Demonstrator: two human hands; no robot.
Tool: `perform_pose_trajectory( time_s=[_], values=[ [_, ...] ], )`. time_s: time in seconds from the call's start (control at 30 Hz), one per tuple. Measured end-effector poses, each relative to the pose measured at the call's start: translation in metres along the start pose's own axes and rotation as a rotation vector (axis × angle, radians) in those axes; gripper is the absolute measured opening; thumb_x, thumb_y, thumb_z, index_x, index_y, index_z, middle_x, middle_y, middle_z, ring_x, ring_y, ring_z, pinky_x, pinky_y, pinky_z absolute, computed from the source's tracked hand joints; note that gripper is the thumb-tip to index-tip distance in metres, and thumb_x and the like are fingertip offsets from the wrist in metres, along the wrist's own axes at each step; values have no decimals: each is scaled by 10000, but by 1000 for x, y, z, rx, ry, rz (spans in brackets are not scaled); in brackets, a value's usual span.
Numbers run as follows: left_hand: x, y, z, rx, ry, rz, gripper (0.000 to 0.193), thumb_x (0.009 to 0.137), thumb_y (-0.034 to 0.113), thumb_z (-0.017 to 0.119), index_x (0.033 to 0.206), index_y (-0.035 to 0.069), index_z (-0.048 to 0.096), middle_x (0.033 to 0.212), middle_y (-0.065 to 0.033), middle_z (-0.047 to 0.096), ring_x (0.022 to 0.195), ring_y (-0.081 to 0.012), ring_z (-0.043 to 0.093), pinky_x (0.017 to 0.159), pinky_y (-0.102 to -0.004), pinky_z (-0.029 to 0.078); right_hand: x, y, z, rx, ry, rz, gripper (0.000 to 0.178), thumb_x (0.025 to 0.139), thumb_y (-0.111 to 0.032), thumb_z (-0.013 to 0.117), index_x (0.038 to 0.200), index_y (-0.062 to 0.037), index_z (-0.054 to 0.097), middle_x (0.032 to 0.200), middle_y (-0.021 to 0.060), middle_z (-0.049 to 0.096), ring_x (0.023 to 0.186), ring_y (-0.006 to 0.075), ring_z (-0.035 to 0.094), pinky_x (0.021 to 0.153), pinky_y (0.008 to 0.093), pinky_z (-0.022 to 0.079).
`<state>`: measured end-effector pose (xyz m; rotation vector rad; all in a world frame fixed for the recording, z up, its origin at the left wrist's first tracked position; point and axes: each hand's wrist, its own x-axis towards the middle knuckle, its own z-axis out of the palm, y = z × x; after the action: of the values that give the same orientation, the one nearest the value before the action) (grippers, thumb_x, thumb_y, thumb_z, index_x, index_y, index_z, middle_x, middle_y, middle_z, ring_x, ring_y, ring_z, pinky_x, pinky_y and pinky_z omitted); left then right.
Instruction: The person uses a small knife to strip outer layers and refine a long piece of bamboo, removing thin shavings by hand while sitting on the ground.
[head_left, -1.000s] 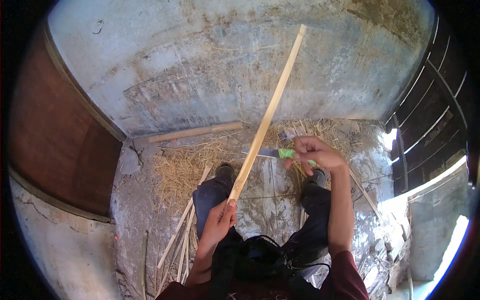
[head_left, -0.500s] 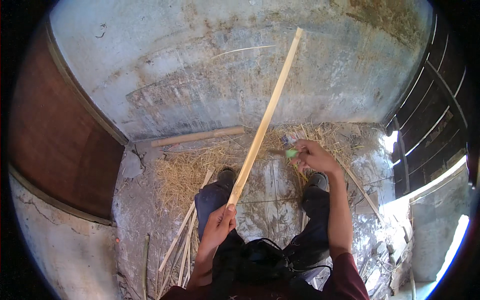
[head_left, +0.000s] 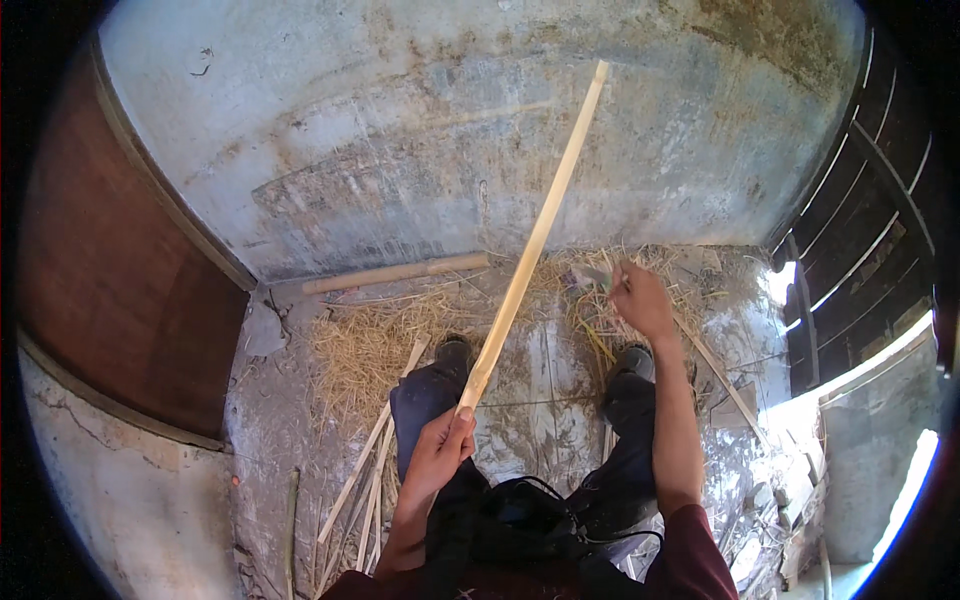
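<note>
My left hand (head_left: 440, 450) is closed round the lower end of a long pale bamboo strip (head_left: 540, 232). The strip slants up and to the right, its far end in front of the wall. To the right of the strip and apart from it, my right hand (head_left: 640, 298) is closed on a small knife (head_left: 596, 274). Its grey blade points left, and only a bit of the green handle shows beside the fingers. A faint blurred sliver (head_left: 490, 115) shows against the wall, left of the strip's upper part.
Straw-like shavings (head_left: 365, 350) lie on the floor before a stained wall (head_left: 380, 140). A bamboo pole (head_left: 400, 272) rests along the wall's foot. Several strips (head_left: 372, 480) lie beside my left leg. A brown panel (head_left: 130, 270) stands left, dark slats (head_left: 870, 210) right.
My right hand has moved right, away from the strip, with the knife. The thin sliver by the wall has dropped slightly and blurred. My left hand and the strip have hardly moved.
</note>
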<state>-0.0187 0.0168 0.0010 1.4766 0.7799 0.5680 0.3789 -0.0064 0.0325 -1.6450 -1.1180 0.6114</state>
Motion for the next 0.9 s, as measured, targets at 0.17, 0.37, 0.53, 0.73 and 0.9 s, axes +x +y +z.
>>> perform_pose_trajectory(
  time_s=[0.17, 0.37, 0.53, 0.73, 0.9],
  values=[
    [-5, -8, -8, 35, 6, -19, 448, 1162, 413, 419, 858, 101, 524, 615, 41, 438, 509, -38, 384, 468, -252, 293, -16, -54, -2, 576, -385, 13, 128, 1007, -36, 560, 1131, -46, 528, 969, 195, 770, 654, 181, 729, 532, 292, 522],
    [-4, -3, -3, 15, 6, 29, 446, 1161, 416, 423, 856, 105, 522, 611, 41, 450, 499, -37, 380, 456, -247, 291, -2, -13, 6, -17, 36, 34, 121, 1007, -27, 587, 1048, -72, 483, 997, 229, 767, 699, 189, 747, 542, 279, 518],
    [-5, -5, -6, 5, 11, 12, 452, 1160, 419, 425, 852, 104, 525, 607, 41, 462, 494, -37, 382, 453, -248, 291, 0, -27, 0, 325, -142, -66, 154, 993, 29, 600, 1028, -44, 469, 951, 191, 735, 778, 228, 773, 551, 339, 583],
    [-8, -5, -8, 1, 20, 13, 456, 1160, 422, 426, 848, 104, 524, 603, 43, 454, 495, -38, 383, 456, -246, 290, -3, -30, -5, 344, -220, -18, 173, 988, 32, 599, 1003, -50, 447, 991, 165, 708, 850, 226, 780, 542, 314, 606],
    [-2, 0, -1, 19, 3, 22, 456, 1160, 424, 424, 855, 101, 525, 608, 41, 452, 496, -39, 381, 462, -247, 290, 8, 17, -2, 174, 54, -119, 172, 996, -28, 604, 1019, -92, 447, 873, 101, 740, 665, 172, 732, 457, 271, 469]
  ],
)
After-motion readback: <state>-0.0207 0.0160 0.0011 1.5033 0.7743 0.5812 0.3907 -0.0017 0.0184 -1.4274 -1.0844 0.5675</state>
